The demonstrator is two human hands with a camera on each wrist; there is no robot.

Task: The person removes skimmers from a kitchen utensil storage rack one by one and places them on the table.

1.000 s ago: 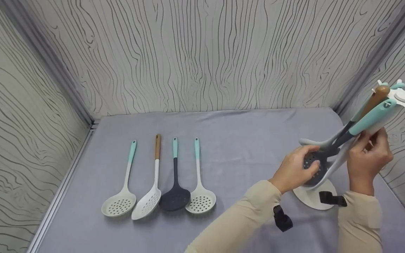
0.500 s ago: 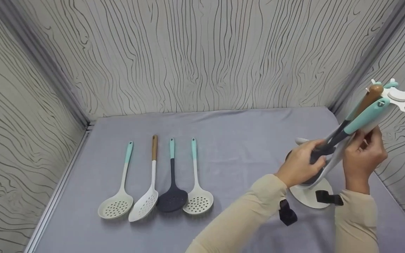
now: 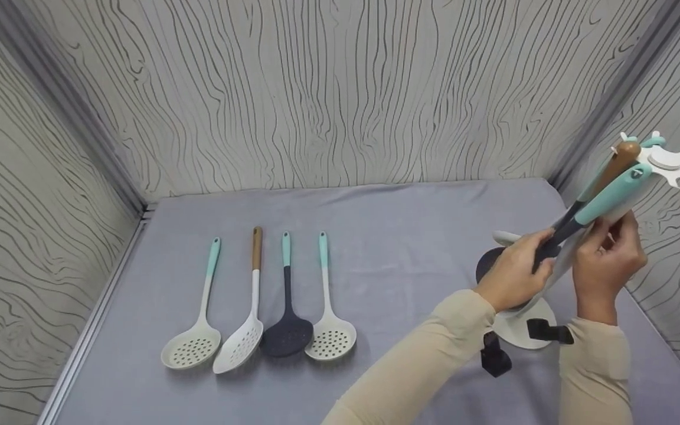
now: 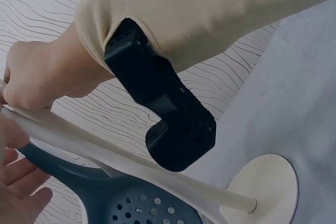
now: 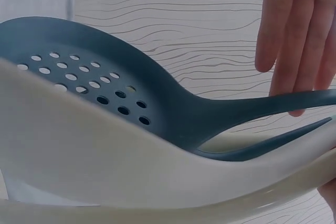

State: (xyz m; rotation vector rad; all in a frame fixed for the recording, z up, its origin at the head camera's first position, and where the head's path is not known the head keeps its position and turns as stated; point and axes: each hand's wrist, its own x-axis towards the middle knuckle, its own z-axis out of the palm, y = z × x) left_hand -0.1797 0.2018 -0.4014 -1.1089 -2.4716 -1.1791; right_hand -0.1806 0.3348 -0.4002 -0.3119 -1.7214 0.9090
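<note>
On the right in the head view, a white utensil stand (image 3: 526, 330) holds several hanging utensils, with teal and brown handles near its hooked top (image 3: 667, 160). My right hand (image 3: 610, 254) grips the stand's pole just below the teal handle (image 3: 614, 195). My left hand (image 3: 511, 274) lies against a dark perforated skimmer (image 5: 152, 82), fingers straight behind its neck in the right wrist view. In the left wrist view those fingers (image 4: 23, 179) reach under the dark handle. A pale utensil (image 5: 105, 150) hangs in front of the skimmer and partly hides it.
Left of the stand, several skimmers lie in a row on the grey cloth: a white one with a teal handle (image 3: 192, 348), a white one with a brown handle (image 3: 239, 348), a dark one (image 3: 287, 336) and another white one (image 3: 331, 339). Patterned walls surround the table.
My left hand has moved right and slightly inward over the dark skimmer, toward its handle; the skimmer's head now shows left of the hand. My right hand keeps its grip. The whole view has shifted slightly.
</note>
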